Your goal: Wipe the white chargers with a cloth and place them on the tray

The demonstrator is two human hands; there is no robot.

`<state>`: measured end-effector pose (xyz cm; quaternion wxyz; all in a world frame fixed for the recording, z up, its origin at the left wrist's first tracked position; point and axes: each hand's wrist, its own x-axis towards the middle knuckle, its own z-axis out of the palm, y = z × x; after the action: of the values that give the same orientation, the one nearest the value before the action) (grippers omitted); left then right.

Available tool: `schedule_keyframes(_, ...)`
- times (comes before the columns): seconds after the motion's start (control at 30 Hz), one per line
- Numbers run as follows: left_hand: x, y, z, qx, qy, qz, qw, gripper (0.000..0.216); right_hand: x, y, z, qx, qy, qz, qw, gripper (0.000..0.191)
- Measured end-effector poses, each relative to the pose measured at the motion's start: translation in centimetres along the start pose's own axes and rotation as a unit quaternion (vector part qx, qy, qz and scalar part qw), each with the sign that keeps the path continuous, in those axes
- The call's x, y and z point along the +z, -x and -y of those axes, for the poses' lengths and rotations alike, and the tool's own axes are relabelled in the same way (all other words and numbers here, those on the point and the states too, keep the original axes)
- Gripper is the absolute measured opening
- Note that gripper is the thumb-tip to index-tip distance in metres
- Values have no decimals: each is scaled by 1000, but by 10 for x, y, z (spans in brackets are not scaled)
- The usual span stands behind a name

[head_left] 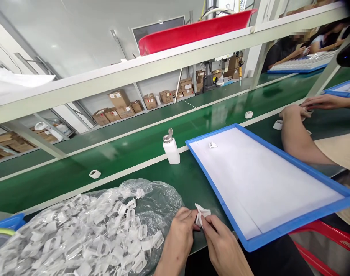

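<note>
My left hand [179, 234] and my right hand [223, 243] are close together at the table's front edge. Both have their fingers closed on a small folded white cloth [202, 212]. Whether a part sits inside the cloth cannot be made out. Left of them lies a clear plastic bag [163, 195], spread open, with a heap of small white plastic parts [105, 230]. To the right is a white tray [267, 180] with a blue rim, one small white piece [212, 145] lying near its far left corner.
A white pump bottle [171, 151], lid raised, stands behind my hands. White parts sit on the green conveyor at left [94, 174] and farther right [248, 114]. A co-worker's arm [295, 134] reaches in at right. Overhead, a shelf [117, 76] bears a red tray [198, 32].
</note>
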<state>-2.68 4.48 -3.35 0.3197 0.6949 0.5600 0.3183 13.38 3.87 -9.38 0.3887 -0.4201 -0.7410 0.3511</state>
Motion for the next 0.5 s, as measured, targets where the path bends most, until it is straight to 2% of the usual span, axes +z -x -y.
schedule_keyframes(0.07,-1,1,2,5,45,-22,999,39,-6,-12,10,36,-31,-14,999,31)
schedule_keyframes(0.23,-9,9,-6,14,102,-88,991,43,-29,-26,34,115,-162,-10,980,47)
schedule_keyframes(0.3,-11,14,-17,-4,122,-121,985,37,-30,-24,39,152,-251,-1,956,49)
schedule_keyframes(0.33,-10,16,-23,-22,146,-146,978,33,-28,-22,41,178,-318,2,931,47)
schedule_keyframes(0.4,-5,18,-31,-77,218,-211,950,19,-19,-16,45,224,-455,4,862,43)
schedule_keyframes(0.43,-1,18,-34,-111,260,-252,925,14,-13,-14,48,236,-498,2,835,41)
schedule_keyframes(0.47,4,17,-35,-144,304,-290,896,18,-8,-11,52,232,-510,-5,828,40)
schedule_keyframes(0.5,8,17,-35,-174,344,-320,865,26,-3,-8,57,213,-490,-17,845,40)
